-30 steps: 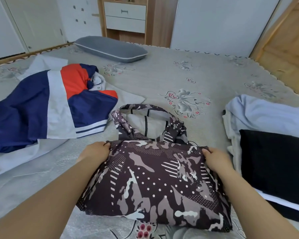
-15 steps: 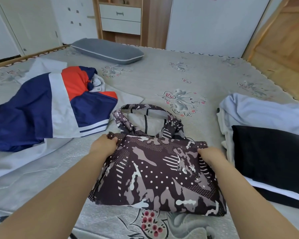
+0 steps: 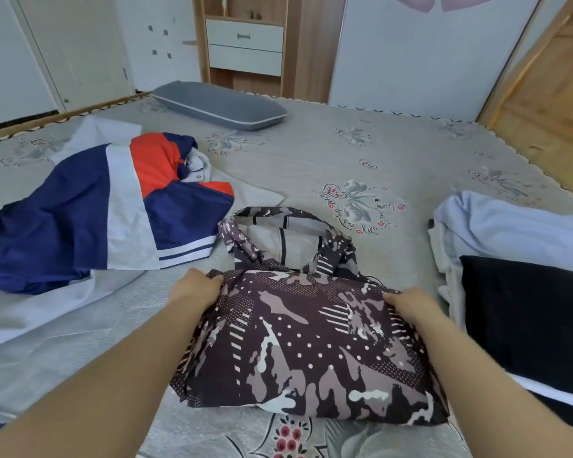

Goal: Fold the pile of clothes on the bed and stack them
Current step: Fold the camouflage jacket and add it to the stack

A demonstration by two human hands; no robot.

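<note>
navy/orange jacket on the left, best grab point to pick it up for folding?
Probably the striped hem of the navy and orange jacket, approached from its right side. That edge lies flat and exposed toward the bed centre; the collar end is bunched up.

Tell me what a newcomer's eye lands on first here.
First, the dark camouflage-print garment at the near middle of the bed, gripped at its far corners by the left hand and right hand. Next, the navy, white and orange jacket lying unfolded at the left.
</note>
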